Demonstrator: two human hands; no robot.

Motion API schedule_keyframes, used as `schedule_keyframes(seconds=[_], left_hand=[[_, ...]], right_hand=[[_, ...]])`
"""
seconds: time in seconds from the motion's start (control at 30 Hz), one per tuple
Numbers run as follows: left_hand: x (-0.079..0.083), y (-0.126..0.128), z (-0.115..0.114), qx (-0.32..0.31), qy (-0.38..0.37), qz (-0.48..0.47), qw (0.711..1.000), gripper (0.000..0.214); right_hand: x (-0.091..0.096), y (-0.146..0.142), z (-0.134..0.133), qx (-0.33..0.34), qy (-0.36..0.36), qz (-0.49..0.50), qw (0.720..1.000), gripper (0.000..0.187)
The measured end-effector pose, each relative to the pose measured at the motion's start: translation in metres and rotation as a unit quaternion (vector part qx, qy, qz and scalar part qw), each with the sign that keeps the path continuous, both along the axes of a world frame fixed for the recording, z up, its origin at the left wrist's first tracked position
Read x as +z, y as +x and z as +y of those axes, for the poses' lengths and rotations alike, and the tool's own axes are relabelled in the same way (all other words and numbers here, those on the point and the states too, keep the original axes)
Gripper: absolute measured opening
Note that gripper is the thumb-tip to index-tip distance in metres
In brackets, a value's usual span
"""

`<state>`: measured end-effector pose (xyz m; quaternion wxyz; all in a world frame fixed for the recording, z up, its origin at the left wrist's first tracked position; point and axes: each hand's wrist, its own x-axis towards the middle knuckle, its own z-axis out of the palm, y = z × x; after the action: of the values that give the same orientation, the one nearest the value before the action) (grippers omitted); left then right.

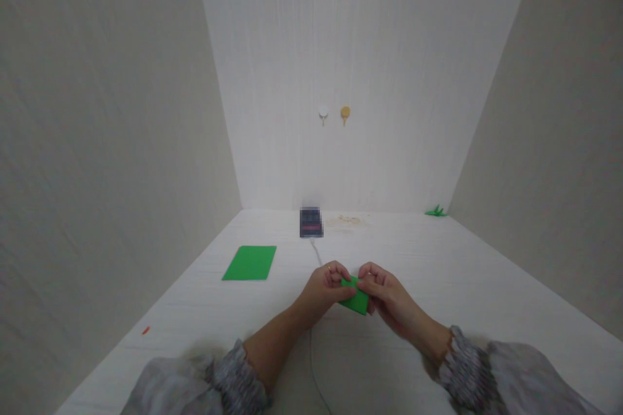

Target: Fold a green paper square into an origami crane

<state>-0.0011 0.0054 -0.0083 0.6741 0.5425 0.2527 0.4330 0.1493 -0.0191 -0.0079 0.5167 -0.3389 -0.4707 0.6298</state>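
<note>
Green is the colour of the folded paper we hold just below the middle of the frame, lifted slightly off the white table. Our left hand pinches its left edge between thumb and curled fingers, and a thin ring shows on one finger. Our right hand pinches the right edge the same way, so both hands close on the paper and nearly meet above it.

Left of the hands and a little higher, a flat green sheet lies on the table, well apart from them. A dark blurred device stands at the back wall near the centre, and a white cable runs from it toward us, passing under our left wrist. A small green paper shape sits in the far right corner. A tiny red speck lies at the lower left. Two hooks, one white and one yellow, hang on the wall above.
</note>
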Motion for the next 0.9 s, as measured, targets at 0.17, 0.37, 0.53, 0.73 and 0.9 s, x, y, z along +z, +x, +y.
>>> schedule_keyframes(seconds=[0.17, 0.37, 0.53, 0.73, 0.9], left_hand=[[-0.0021, 0.0002, 0.0033, 0.007, 0.001, 0.014, 1.000, 0.035], [-0.0079, -0.0008, 0.0068, 0.018, 0.011, 0.022, 1.000, 0.033], [-0.0088, -0.0019, 0.0070, 0.031, 0.013, 0.052, 0.998, 0.029], [-0.0053, -0.0027, 0.0055, 0.048, 0.014, 0.033, 0.998, 0.031], [-0.0027, -0.0025, 0.0039, 0.067, 0.015, 0.023, 0.997, 0.031]], right_hand=[[-0.0014, 0.0002, 0.0019, -0.008, -0.011, -0.042, 0.999, 0.020], [-0.0025, 0.0007, 0.0035, -0.033, -0.006, -0.079, 0.996, 0.025], [-0.0027, 0.0011, 0.0032, -0.036, -0.010, -0.081, 0.996, 0.024], [-0.0020, 0.0028, 0.0034, -0.037, -0.028, -0.045, 0.998, 0.022], [-0.0010, 0.0035, 0.0042, -0.056, -0.021, -0.027, 0.998, 0.029]])
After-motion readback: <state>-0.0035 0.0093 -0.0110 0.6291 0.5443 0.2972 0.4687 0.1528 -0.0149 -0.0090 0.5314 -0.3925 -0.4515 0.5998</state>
